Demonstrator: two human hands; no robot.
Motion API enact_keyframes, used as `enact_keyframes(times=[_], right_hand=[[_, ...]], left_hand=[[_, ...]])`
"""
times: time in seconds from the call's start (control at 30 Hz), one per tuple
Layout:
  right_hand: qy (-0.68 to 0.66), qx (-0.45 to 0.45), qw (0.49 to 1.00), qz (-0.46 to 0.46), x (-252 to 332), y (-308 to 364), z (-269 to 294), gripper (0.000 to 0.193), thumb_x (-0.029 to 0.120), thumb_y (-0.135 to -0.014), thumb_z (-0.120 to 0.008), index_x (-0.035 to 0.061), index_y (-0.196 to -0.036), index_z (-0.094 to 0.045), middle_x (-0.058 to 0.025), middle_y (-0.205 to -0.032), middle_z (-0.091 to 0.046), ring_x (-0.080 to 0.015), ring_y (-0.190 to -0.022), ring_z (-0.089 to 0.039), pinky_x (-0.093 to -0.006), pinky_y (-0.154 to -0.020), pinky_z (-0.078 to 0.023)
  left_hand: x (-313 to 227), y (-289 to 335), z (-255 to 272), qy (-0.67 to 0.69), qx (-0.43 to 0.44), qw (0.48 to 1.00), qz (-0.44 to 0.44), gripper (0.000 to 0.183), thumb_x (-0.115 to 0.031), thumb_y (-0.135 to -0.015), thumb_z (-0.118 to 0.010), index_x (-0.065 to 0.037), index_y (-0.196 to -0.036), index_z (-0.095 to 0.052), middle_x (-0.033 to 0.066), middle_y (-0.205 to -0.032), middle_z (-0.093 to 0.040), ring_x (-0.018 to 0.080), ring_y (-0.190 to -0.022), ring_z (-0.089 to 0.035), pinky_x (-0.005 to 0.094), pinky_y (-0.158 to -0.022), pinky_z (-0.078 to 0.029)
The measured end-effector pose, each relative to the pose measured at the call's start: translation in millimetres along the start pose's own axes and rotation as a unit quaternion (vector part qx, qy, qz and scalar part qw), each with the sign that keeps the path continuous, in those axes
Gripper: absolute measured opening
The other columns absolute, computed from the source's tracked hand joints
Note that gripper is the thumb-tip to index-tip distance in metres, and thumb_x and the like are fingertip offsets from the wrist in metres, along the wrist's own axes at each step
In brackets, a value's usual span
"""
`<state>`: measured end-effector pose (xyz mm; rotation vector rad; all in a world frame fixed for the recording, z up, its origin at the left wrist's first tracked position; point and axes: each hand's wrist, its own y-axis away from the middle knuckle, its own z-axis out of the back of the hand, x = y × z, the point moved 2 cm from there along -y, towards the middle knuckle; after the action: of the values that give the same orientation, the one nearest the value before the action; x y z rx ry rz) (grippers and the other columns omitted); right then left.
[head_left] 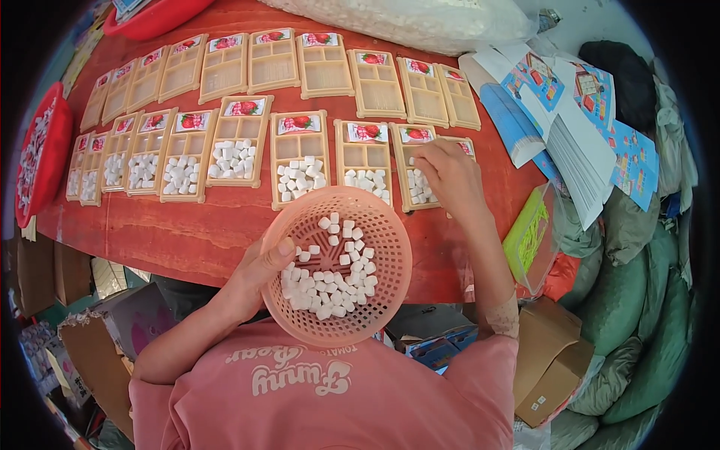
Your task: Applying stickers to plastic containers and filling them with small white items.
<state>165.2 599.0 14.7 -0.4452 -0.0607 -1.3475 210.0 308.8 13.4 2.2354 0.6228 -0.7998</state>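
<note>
My left hand (264,268) grips the left rim of a round pink plastic basket (397,255), thumb over the edge. Small white marshmallow-like pieces (334,292) lie heaped in its lower part, with bare mesh around them. Over a beige compartment tray (397,161) toward the right of the near row is my right hand (452,180), fingers bent together and pointing down. Whatever is between its fingertips is hidden. White pieces fill that tray's large lower compartment. Just right of it, another tray (466,147) is mostly covered by my right hand.
A far row of beige trays (274,64) with strawberry pictures holds no white pieces. Red basins (46,154) stand at the left. Printed sheets (570,112) and a clear box of green strips (529,236) lie right. A large bag of white pieces (420,22) lies behind.
</note>
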Motion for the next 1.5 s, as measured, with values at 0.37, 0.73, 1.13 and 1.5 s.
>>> enact_keyframes(times=[0.37,0.73,1.13,1.5], right_hand=[[-0.203,0.07,0.973,-0.079,39.0,-7.8,24.8,0.008,0.007,-0.08,-0.057,0.0031,-0.086,-0.054,-0.0112,-0.087,-0.058,-0.029,-0.079,-0.058,-0.0343,-0.067,-0.047],[-0.056,0.142,0.967,0.203,140.5,24.4,-2.4,0.065,0.041,-0.066,-0.066,0.0018,-0.115,-0.048,-0.0106,-0.113,-0.048,-0.0277,-0.109,-0.046,-0.0437,-0.092,-0.037],[-0.249,0.09,0.949,0.17,158.7,8.2,-8.2,0.038,0.005,-0.078,-0.056,-0.0009,-0.114,-0.044,-0.0204,-0.109,-0.046,-0.0363,-0.093,-0.052,-0.0405,-0.073,-0.045],[-0.063,0.223,0.955,0.187,137.4,21.0,8.9,0.03,0.018,-0.073,-0.061,0.0065,-0.1,-0.056,-0.0121,-0.098,-0.05,-0.0283,-0.09,-0.055,-0.0402,-0.076,-0.047]], left_hand=[[-18.1,-9.0,-1.3,0.028,0.017,0.999,-0.032,0.068,-0.044,-0.086,-0.053,0.0,-0.131,-0.031,0.0132,-0.123,-0.047,0.019,-0.112,-0.048,0.0339,-0.093,-0.042],[-29.3,-6.9,-1.7,-0.052,0.016,0.995,-0.087,0.065,-0.046,-0.087,-0.05,-0.001,-0.131,-0.034,0.011,-0.119,-0.048,0.0166,-0.112,-0.044,0.0306,-0.094,-0.037],[-30.1,-17.1,-10.8,-0.014,-0.035,0.982,-0.187,0.06,-0.038,-0.09,-0.048,-0.005,-0.135,-0.027,0.006,-0.115,-0.047,0.0125,-0.105,-0.046,0.0252,-0.086,-0.04],[-31.7,-14.8,-8.7,-0.035,0.006,0.992,-0.121,0.068,-0.046,-0.087,-0.05,-0.001,-0.133,-0.028,0.0147,-0.118,-0.048,0.0219,-0.11,-0.048,0.0334,-0.093,-0.039]])
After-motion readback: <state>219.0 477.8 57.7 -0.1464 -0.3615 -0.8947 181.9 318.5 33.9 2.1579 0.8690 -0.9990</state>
